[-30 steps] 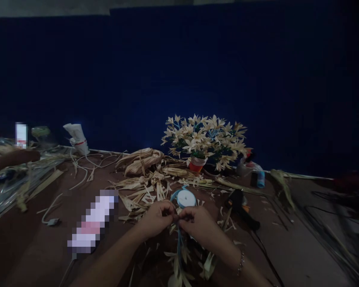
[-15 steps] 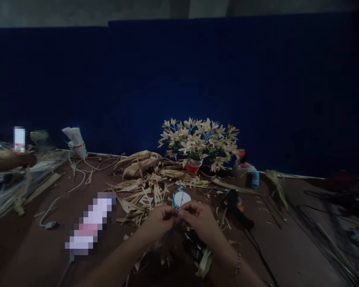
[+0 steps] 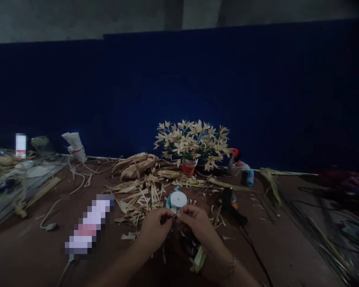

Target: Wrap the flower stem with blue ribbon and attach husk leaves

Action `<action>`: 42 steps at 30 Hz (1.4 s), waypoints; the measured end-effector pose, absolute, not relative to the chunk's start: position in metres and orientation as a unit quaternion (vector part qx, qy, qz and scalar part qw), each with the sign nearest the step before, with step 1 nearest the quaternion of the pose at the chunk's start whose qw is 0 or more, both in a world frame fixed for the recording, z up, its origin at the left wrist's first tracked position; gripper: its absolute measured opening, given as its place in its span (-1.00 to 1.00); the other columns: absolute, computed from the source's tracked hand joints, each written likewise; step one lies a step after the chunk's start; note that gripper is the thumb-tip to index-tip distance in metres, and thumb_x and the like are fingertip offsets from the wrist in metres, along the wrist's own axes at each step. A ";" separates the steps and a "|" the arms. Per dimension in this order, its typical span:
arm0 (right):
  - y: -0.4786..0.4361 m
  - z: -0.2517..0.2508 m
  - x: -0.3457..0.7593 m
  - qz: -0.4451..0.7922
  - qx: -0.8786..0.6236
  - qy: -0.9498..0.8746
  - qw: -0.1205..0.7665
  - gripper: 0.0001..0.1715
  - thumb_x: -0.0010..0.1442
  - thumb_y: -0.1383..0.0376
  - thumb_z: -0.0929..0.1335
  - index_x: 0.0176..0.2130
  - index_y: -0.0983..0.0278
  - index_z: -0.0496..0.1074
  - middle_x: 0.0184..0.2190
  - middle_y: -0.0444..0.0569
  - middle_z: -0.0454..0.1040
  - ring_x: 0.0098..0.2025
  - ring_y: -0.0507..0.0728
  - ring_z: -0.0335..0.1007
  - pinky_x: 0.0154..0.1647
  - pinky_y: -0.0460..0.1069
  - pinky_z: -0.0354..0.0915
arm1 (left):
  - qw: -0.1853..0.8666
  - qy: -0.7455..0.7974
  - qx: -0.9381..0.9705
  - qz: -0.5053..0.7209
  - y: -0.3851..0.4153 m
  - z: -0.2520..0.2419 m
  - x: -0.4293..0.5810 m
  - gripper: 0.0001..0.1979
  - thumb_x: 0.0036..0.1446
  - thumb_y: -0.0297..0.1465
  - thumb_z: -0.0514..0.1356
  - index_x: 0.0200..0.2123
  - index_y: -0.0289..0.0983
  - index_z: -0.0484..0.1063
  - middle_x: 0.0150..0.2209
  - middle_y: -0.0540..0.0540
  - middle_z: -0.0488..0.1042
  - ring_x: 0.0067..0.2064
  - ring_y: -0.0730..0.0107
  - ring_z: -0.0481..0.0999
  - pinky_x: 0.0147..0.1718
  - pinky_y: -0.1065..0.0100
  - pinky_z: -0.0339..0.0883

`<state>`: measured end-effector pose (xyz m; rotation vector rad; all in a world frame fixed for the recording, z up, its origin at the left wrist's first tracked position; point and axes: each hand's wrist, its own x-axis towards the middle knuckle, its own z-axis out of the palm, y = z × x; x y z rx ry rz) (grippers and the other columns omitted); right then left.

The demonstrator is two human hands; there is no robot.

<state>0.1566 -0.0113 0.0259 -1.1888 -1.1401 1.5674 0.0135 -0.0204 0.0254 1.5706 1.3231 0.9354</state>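
My left hand (image 3: 158, 226) and my right hand (image 3: 198, 224) meet low in the middle of the view, just in front of a ribbon roll (image 3: 178, 198) with a white face and a blue edge. Both are closed in a fingertip pinch on a thin stem with a small pale tip (image 3: 174, 210); its lower part is hidden by the fingers. Dry corn husks (image 3: 140, 165) and cut husk scraps lie beyond and left of the hands. A glue gun (image 3: 231, 207) rests to the right. Behind stands a pot (image 3: 188, 166) of pale husk flowers (image 3: 191, 139).
A blurred-out power strip (image 3: 88, 227) and a white plug (image 3: 50, 227) lie on the left. A blue cylinder (image 3: 250, 177) stands back right. Wires and stems (image 3: 326, 239) spread along the right side. A blue partition (image 3: 179, 79) rises behind the table.
The thin stem stood upright between my fingers; now mostly its pale tip shows. Another person's arm at the far left has left the view. The camera has shifted slightly.
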 end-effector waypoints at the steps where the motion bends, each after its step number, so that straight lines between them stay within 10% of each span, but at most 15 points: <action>1: -0.012 0.026 0.157 0.631 -0.471 -0.450 0.421 -0.71 -0.15 0.17 0.38 -0.53 0.33 0.29 -0.67 -0.19 0.37 -0.65 -0.02 0.29 -0.64 -0.15 0.06 | 0.433 0.528 0.624 0.380 -0.021 0.027 0.014 -0.85 -0.10 -0.44 0.06 -0.49 -0.30 0.42 -0.52 -0.02 0.44 -0.45 0.41 0.36 -0.45 0.44 0.18; 37: -0.003 0.017 0.215 0.475 -0.533 -0.615 0.335 -0.85 -0.06 0.27 0.28 -0.50 0.32 0.36 -0.66 -0.18 0.31 -0.62 -0.02 0.23 -0.58 -0.13 0.16 | 0.503 0.520 0.546 0.423 0.008 0.005 0.009 -0.77 -0.12 -0.25 0.13 -0.52 -0.32 0.35 -0.64 0.08 0.25 -0.62 0.56 0.18 -0.60 0.49 0.04; 42: 0.004 0.025 0.193 0.443 -0.524 -0.592 0.422 -0.54 -0.08 0.29 0.31 -0.11 0.27 0.28 -0.47 -0.14 0.37 -0.55 -0.03 0.22 -0.54 -0.13 0.18 | 0.508 0.509 0.559 0.414 0.004 0.013 0.014 -0.79 -0.12 -0.27 0.14 -0.55 -0.33 0.34 -0.64 0.07 0.24 -0.58 0.54 0.19 -0.55 0.49 0.05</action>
